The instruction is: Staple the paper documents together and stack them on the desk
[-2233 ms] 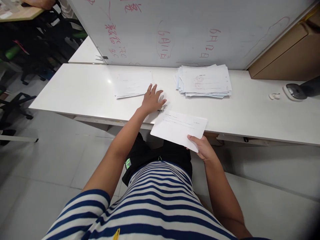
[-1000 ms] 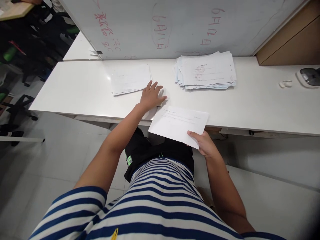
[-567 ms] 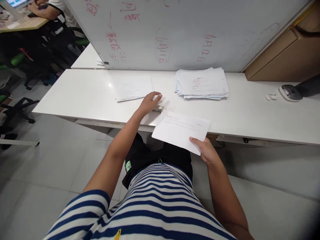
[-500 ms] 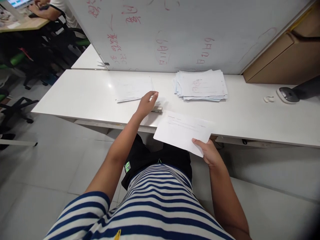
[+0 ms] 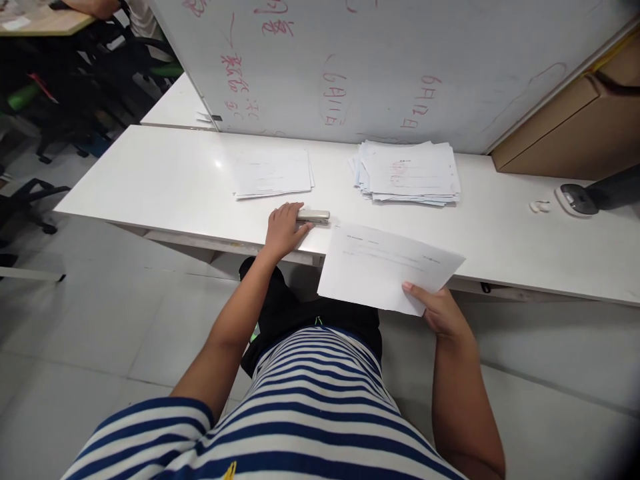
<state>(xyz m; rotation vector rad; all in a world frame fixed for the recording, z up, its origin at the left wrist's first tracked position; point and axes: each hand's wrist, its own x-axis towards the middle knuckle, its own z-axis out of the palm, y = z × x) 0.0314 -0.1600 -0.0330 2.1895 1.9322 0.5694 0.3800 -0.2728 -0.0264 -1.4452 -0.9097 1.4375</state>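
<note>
My left hand is closed around the left end of a pale stapler, which lies on the white desk near its front edge. The fingers are over the far side and the thumb is on the near side. In my right hand are printed sheets of paper, pinched at their lower right corner with the thumb on top. The sheets overhang the front edge of the desk, their upper left corner close to the stapler's right end. Whether it is one sheet or more I cannot tell.
A thin stack of papers lies behind the stapler, and a thicker stack sits to its right. A whiteboard with red writing stands along the back. At the right are a cardboard box, a small white item and a dark-topped device.
My left hand has come down from above the stapler and taken hold of it. My right hand has moved the papers slightly to the right.
</note>
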